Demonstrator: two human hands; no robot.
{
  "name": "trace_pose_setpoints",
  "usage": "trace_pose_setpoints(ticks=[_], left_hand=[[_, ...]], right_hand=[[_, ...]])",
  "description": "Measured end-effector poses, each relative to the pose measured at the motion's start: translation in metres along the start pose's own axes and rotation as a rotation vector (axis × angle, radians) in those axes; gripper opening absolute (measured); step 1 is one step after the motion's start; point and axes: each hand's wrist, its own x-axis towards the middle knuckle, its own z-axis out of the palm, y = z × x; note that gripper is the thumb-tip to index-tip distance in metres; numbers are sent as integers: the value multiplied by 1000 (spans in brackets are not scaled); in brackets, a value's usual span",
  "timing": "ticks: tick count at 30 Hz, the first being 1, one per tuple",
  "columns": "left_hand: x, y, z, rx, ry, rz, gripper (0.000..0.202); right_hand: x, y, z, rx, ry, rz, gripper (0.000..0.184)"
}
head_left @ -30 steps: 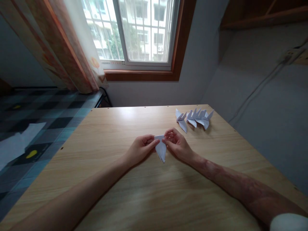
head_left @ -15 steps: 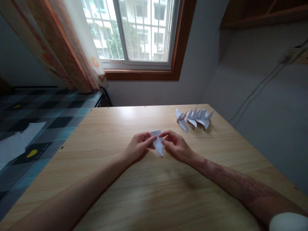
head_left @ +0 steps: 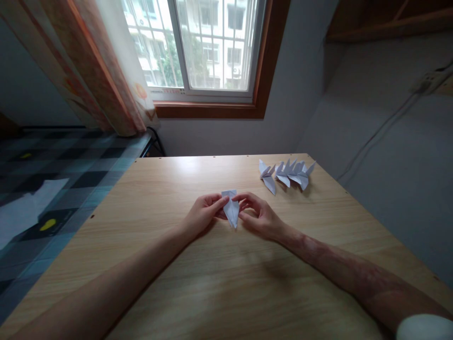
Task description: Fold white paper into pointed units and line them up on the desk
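A small piece of white folded paper [head_left: 231, 211] is held just above the middle of the table, its narrow point toward me and its flat end away. My left hand [head_left: 203, 212] pinches its left side, thumb on top and fingers underneath. From the right, my right hand [head_left: 261, 215] curls around the paper's edge. Its index fingertip touches the upper right edge, and its thumb lies close by the lower right side. Farther back on the right, a folded paper crane [head_left: 267, 176] stands beside a row of several similar white paper cranes [head_left: 294, 174].
The light wooden table [head_left: 170, 278] reaches toward the wall below a window [head_left: 215, 47]. On the left is a bed with a checked cover [head_left: 88, 163], with white sheets of paper [head_left: 24, 210] on it. A cable [head_left: 377, 132] runs down the right wall.
The folded paper has turned slightly, its point shifting a little left and away from me. My right thumb has drawn back from the paper's face toward its edge.
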Motion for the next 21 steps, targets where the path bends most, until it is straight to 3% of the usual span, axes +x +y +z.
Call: trace_pose_setpoints(ticks=[11, 21], left_hand=[[2, -6, -1, 79, -72, 17, 47], [-2, -3, 1, 49, -71, 15, 48]], right_hand=[[3, 0, 2, -66, 99, -50, 23], [2, 3, 2, 22, 168, 44, 22]])
